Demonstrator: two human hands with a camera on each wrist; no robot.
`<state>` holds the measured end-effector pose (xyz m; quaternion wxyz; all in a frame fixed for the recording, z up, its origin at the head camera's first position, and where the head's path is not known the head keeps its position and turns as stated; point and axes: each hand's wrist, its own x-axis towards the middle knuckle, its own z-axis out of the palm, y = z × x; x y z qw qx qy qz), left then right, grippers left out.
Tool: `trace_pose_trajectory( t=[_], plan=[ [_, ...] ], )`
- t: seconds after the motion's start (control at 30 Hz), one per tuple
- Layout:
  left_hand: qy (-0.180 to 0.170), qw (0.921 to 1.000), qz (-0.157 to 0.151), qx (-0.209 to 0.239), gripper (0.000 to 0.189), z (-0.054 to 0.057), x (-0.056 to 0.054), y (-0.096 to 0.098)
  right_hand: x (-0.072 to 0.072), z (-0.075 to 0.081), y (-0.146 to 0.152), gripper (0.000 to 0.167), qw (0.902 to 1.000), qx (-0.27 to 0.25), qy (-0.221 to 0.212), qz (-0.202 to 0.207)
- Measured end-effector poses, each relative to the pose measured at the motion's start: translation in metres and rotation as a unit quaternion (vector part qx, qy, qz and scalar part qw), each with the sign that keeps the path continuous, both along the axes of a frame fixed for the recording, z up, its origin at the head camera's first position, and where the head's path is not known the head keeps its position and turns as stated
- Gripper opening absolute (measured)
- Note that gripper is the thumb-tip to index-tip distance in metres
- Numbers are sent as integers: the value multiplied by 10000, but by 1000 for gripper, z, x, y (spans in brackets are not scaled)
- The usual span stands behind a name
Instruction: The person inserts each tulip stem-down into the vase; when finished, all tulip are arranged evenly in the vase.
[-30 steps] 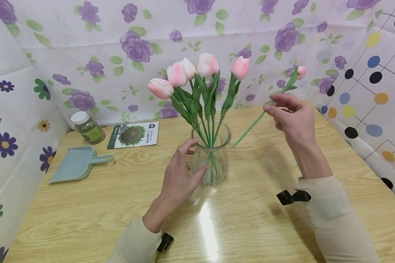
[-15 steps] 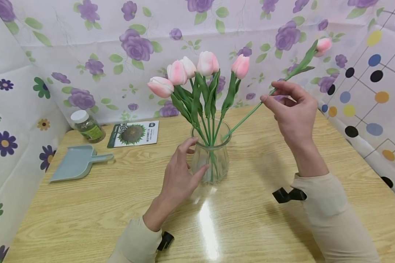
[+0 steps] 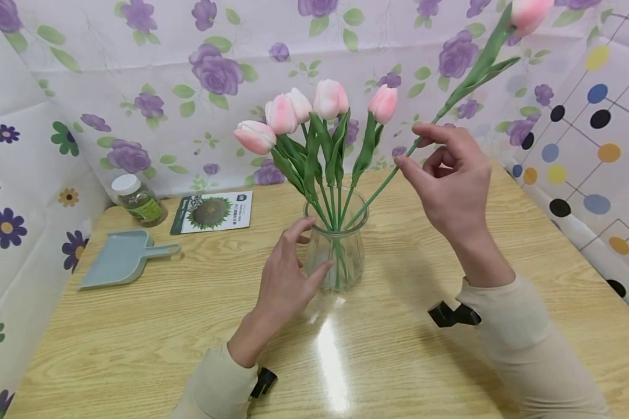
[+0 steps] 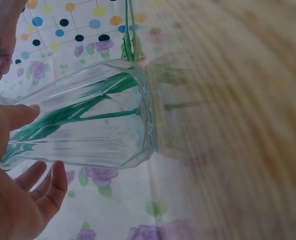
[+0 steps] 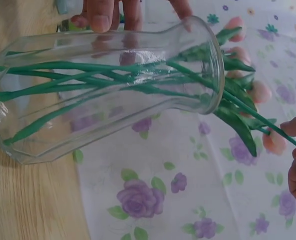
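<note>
In the head view, a ribbed clear glass vase [image 3: 327,265] stands on the table holding several pink-and-white artificial tulips [image 3: 281,114]. My left hand [image 3: 288,279] holds the vase from its left side, with thumb and fingers spread round the glass. My right hand [image 3: 451,180] pinches the green stem of another pink tulip [image 3: 472,78] between thumb and forefinger. That stem slants down leftward through the vase mouth, and its bloom is partly cut off at the top of the view. Seen from the right wrist, the pinched stem [image 5: 250,111] passes inside the glass rim.
On the left of the wooden table [image 3: 188,326] lie a grey-blue dustpan [image 3: 117,259] and a seed packet [image 3: 212,213] with a sunflower picture. A white-lidded jar [image 3: 140,201] stands behind them. Flowered cloth [image 3: 152,46] hangs behind, dotted cloth [image 3: 603,192] on the right.
My right hand has lifted the tulip and moved leftward. Its stem end, first right of the vase, is now inside the mouth. My left hand has stayed on the vase.
</note>
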<state>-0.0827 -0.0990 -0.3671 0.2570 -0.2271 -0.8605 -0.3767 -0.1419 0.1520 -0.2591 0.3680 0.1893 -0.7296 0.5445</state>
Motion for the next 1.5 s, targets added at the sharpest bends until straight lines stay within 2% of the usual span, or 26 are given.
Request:
trace_pose_trajectory(
  t=[0.17, 0.37, 0.6, 0.97, 1.5],
  plan=[
    [-24, 10000, 4, -14, 88, 0, 0, 0, 3, -1, -6, 38, 9989, 399, 147, 197],
    [-45, 10000, 19, -33, 88, -1, 0, 0, 6, -4, -14, 39, 9965, 778, 215, 237],
    [-104, 9999, 31, -43, 89, -1, -1, -1, 5, -7, -22, 34, 9879, 1414, 569, 302],
    [-29, 10000, -39, -13, 88, 0, -1, -1, 7, -15, -34, 32, 9759, 2036, 666, 427],
    [-112, 9999, -10, -59, 87, 0, 0, -1, 11, -19, -41, 28, 9679, 2423, 166, 648]
  ],
)
